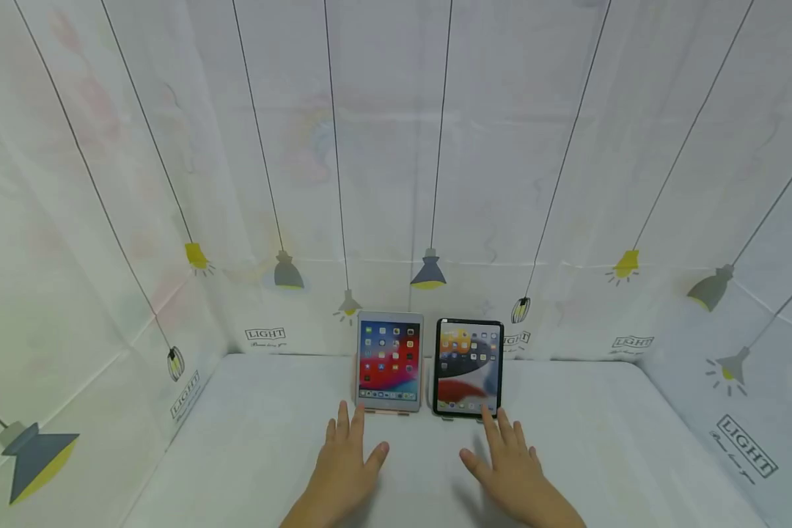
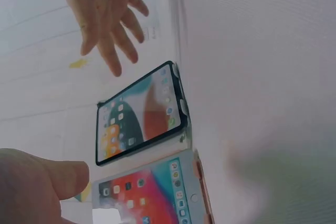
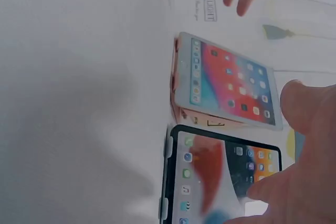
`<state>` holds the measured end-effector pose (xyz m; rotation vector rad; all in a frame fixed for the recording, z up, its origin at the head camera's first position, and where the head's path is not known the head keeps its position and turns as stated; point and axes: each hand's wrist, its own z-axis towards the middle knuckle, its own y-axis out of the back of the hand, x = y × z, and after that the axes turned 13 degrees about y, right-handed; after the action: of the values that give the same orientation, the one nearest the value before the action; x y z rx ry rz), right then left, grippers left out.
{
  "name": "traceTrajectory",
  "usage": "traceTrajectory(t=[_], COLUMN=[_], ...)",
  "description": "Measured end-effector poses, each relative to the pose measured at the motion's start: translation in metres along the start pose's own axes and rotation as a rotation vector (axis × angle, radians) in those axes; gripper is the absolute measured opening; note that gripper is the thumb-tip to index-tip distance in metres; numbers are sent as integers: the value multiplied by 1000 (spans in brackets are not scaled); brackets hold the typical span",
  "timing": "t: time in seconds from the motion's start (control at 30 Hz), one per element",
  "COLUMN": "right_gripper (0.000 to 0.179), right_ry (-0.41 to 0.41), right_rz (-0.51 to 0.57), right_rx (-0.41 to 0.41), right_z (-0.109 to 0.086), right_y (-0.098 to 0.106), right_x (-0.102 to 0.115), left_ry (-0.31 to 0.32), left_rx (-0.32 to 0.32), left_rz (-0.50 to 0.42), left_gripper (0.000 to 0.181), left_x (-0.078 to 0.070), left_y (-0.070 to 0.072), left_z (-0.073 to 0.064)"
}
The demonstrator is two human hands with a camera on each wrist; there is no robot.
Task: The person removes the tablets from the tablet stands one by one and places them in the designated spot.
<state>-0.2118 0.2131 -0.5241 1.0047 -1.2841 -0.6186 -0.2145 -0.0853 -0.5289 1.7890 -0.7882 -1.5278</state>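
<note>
Two tablets stand side by side, leaning back on small stands, their screens lit with app icons. The left one is a white-framed tablet (image 1: 390, 361) with a red and blue background; the right one is a black-framed tablet (image 1: 468, 368). My left hand (image 1: 345, 458) is in front of the white tablet, fingers spread and holding nothing. My right hand (image 1: 511, 463) hovers before the black tablet, its fingers also spread, fingertips overlapping the lower edge in the head view. In the right wrist view, the thumb and a finger of the right hand (image 3: 310, 145) show beside the black tablet (image 3: 220, 177).
A white table surface (image 1: 264, 411) lies beneath. Behind and at both sides hang pale sheets (image 1: 383, 183) printed with lamps, cords and LIGHT labels. The pink stand (image 1: 387, 412) of the white tablet shows under its lower edge.
</note>
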Motion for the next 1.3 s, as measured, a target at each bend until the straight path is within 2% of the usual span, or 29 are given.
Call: traceTrajectory(t=[0.23,0.47,0.6,0.73,0.83,1.07,1.3], right_gripper=[99,86,80,75,72,75,72], right_ry=[68,132,159,142,140,196,160], right_rz=[127,212,348,516,622,857,959], right_rx=[-52,-162,-221,-249,-253,-207,-184], right_z=[-2,1,5,12,17,25,36], right_y=[10,15,14,14,15,16,14], right_x=[-2,-1,0,-1,-4,-8,-4], left_ry=[40,78,87,100,109,67,69], left_rx=[42,24,-1,-7,-3,-39,11], left_rz=[-96,-232,-294,-360,-415,-566,-720], left_gripper=[86,75,66,59,56,43,41], left_x=[0,-2,0,3,4,11,12], left_y=[9,17,20,22,26,30,38], left_z=[3,6,8,11,14,25,35])
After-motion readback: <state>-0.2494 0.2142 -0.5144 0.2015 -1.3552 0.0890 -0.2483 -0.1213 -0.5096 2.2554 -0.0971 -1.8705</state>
